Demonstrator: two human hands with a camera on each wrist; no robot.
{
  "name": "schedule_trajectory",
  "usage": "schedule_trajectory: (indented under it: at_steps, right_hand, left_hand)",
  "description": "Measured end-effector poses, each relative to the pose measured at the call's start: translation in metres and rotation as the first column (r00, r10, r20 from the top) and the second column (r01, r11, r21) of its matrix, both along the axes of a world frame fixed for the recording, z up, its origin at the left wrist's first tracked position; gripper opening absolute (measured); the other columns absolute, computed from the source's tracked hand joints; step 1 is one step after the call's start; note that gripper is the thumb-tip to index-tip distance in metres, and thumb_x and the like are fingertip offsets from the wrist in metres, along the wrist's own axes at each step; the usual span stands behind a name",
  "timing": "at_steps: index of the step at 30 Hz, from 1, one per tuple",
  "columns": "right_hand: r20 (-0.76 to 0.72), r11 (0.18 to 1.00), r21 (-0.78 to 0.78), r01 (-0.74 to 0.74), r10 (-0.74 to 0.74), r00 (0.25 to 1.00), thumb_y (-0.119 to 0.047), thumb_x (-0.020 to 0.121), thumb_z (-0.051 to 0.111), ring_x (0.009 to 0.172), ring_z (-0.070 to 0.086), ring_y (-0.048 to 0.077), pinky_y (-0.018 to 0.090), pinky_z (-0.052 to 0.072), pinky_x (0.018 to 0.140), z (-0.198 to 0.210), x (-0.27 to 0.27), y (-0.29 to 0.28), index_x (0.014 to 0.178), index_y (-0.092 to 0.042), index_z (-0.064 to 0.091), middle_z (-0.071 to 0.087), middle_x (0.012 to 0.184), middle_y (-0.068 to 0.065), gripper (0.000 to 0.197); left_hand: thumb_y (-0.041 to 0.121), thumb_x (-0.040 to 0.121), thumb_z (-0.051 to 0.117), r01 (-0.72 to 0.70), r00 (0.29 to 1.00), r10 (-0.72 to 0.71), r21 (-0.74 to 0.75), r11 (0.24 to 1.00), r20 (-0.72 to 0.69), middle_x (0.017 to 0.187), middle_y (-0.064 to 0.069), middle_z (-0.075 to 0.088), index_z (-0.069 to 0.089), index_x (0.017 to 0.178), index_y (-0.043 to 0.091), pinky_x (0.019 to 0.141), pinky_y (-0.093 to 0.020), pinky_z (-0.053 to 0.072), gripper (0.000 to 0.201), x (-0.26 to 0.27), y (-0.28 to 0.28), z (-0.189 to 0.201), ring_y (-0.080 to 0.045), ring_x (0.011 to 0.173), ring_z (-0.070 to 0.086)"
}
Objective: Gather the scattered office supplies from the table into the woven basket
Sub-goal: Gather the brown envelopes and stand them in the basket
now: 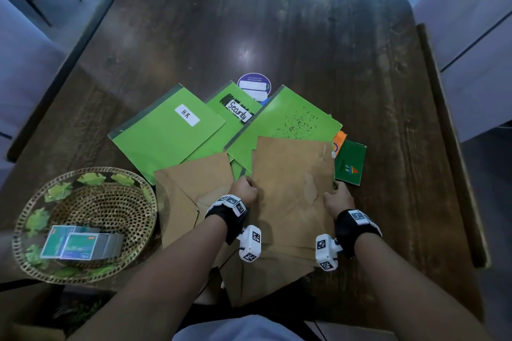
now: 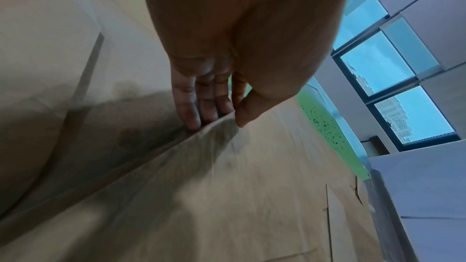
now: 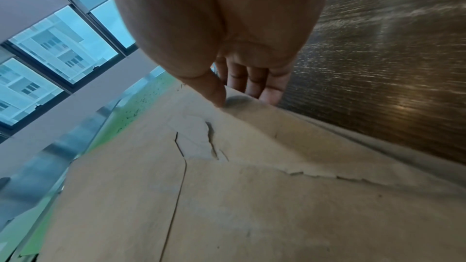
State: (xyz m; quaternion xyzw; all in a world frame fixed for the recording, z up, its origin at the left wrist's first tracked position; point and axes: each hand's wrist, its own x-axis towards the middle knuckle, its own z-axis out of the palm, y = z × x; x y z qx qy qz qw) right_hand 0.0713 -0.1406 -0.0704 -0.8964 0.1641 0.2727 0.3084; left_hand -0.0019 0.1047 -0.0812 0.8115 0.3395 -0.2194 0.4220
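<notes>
Pinching opposite side edges of the top brown envelope (image 1: 291,191), left hand (image 1: 243,192) and right hand (image 1: 339,201) are both closing thumb over fingers on it. Envelope is lying right of the woven basket (image 1: 130,183), overlapping the green folders (image 1: 166,130). Paper is looking light, floppy, torn; likely needing grips at both edges to avoid sagging.

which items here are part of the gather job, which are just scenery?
Job:
brown envelope, pinched by left hand and right hand
second envelope
green folders
green notebook
woven basket

Scenery:
table
chairs
</notes>
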Motion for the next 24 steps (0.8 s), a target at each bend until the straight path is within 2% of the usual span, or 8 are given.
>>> schedule_trajectory:
  at_steps: [6,9,12,14,16,18,20,24]
  right_hand:
    - [0.118,0.997,0.074,0.018,-0.026,0.993,-0.008,0.095,0.053,0.096,0.06,0.03,0.034,0.044,0.081,0.005,0.016,0.007,0.135,-0.016,0.051,0.062,0.105,0.008,0.04]
    - [0.144,0.994,0.112,0.005,-0.021,0.989,-0.01,0.095,0.052,0.102,0.062,0.033,0.038,0.048,0.084,0.013,0.039,0.015,0.142,-0.019,0.047,0.065,0.116,0.012,0.048]
    - [0.153,0.991,0.135,-0.024,0.003,0.988,-0.012,0.093,0.053,0.102,0.061,0.029,0.033,0.045,0.081,0.019,0.067,0.024,0.148,-0.021,0.042,0.065,0.116,0.008,0.057]
    - [0.158,0.987,0.156,-0.033,0.008,0.987,-0.013,0.091,0.056,0.116,0.059,0.03,0.038,0.047,0.093,0.022,0.085,0.031,0.15,-0.018,0.038,0.062,0.129,0.009,0.062]
    - [0.147,0.99,0.134,-0.049,0.03,0.989,-0.017,0.093,0.058,0.128,0.052,0.031,0.043,0.043,0.105,0.025,0.1,0.039,0.153,-0.014,0.031,0.053,0.143,0.011,0.066]
    - [0.152,0.993,0.095,-0.064,0.049,0.987,-0.019,0.094,0.058,0.133,0.048,0.031,0.043,0.04,0.109,0.027,0.107,0.047,0.153,-0.011,0.032,0.047,0.148,0.012,0.065]
    - [0.196,0.996,0.045,-0.079,0.069,0.978,-0.019,0.092,0.059,0.127,0.051,0.031,0.042,0.042,0.106,0.028,0.107,0.056,0.143,-0.009,0.044,0.05,0.142,0.014,0.054]
    - [0.157,0.983,-0.033,-0.181,0.184,0.97,-0.017,0.092,0.056,0.099,0.062,0.031,0.037,0.049,0.084,0.019,0.084,0.071,0.102,-0.009,0.063,0.066,0.107,0.014,0.016]
  left_hand:
    - [0.006,0.093,0.054,0.018,0.998,-0.017,-0.026,1.0,0.055,0.1,-0.005,0.063,0.051,0.104,0.015,0.081,-0.037,0.052,0.014,0.019,0.008,0.001,-0.028,0.095,0.062]
    - [0.008,0.092,0.057,0.033,0.993,-0.031,-0.019,0.999,0.116,0.1,-0.007,0.065,0.05,0.099,0.017,0.078,-0.037,0.049,0.014,0.044,0.02,0.005,-0.027,0.091,0.061]
    - [0.007,0.091,0.06,-0.012,0.986,0.016,-0.023,1.0,0.168,0.094,-0.004,0.062,0.05,0.097,0.017,0.073,-0.033,0.045,0.015,0.071,0.032,0.011,-0.023,0.085,0.057]
    - [0.008,0.092,0.061,-0.048,0.982,0.049,-0.011,0.999,0.181,0.087,0.001,0.06,0.051,0.098,0.018,0.07,-0.03,0.041,0.016,0.09,0.04,0.016,-0.02,0.081,0.055]
    - [0.011,0.093,0.062,-0.052,0.98,0.054,-0.014,0.999,0.192,0.089,0.003,0.06,0.051,0.101,0.019,0.074,-0.03,0.046,0.015,0.106,0.047,0.018,-0.02,0.083,0.057]
    - [0.012,0.093,0.061,-0.064,0.978,0.067,-0.022,0.998,0.197,0.093,0.0,0.061,0.051,0.103,0.018,0.077,-0.03,0.047,0.015,0.119,0.054,0.015,-0.022,0.086,0.057]
    - [0.011,0.093,0.061,-0.082,0.974,0.082,-0.012,0.997,0.209,0.094,-0.001,0.061,0.051,0.102,0.017,0.076,-0.028,0.043,0.015,0.128,0.059,0.01,-0.022,0.086,0.056]
    - [0.015,0.092,0.063,-0.087,0.978,0.083,0.015,0.996,0.191,0.101,-0.003,0.065,0.057,0.109,0.013,0.08,-0.03,0.048,0.018,0.132,0.063,0.005,-0.025,0.094,0.062]
